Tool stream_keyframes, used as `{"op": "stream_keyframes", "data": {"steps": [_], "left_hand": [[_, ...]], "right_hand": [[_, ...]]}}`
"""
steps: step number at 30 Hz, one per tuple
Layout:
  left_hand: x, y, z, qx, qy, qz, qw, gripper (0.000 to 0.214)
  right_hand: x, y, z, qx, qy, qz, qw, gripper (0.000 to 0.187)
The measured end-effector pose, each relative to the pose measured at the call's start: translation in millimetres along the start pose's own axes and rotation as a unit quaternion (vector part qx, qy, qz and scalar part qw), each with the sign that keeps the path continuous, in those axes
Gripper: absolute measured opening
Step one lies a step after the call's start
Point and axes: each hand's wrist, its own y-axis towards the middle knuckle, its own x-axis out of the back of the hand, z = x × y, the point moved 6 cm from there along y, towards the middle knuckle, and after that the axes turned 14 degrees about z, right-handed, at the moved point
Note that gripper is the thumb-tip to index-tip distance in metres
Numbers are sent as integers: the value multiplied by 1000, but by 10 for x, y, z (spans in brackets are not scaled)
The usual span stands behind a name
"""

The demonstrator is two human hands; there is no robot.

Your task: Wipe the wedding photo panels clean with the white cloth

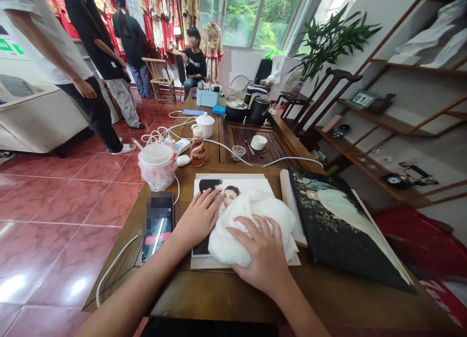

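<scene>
A wedding photo print (206,184) with two heads showing lies on a pale board (204,265) at the table's near side. On it rests a bunched white fluffy cloth (272,203), which hides much of the picture. My right hand (264,252) grips this cloth from above, fingers curved into it. Just left of the cloth, my left hand (200,215) lies flat on the print with its fingers stretched out. To the right is a dark wedding picture panel (328,220), tilted and partly over a pale frame edge (292,205).
A phone (158,227) with a cable lies left. Behind it stand a bagged white tub (156,164), a brown bottle (197,147) and a lidded white cup (205,125). A tea tray (228,157) holds a small bowl (259,142). Several people stand or sit farther back.
</scene>
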Motion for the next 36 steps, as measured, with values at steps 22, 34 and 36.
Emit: {"op": "stream_keyframes", "data": {"steps": [22,34,36], "left_hand": [[-8,11,-17,6,-5,10,1000,43],[-39,-18,16,0,-13,-3,1000,44],[-41,-13,10,2,-10,0,1000,45]], "right_hand": [[10,35,9,-5,1,-17,1000,53],[193,-119,-628,-89,-82,-78,990,32],[172,-111,-531,-87,-79,-62,991,32]]}}
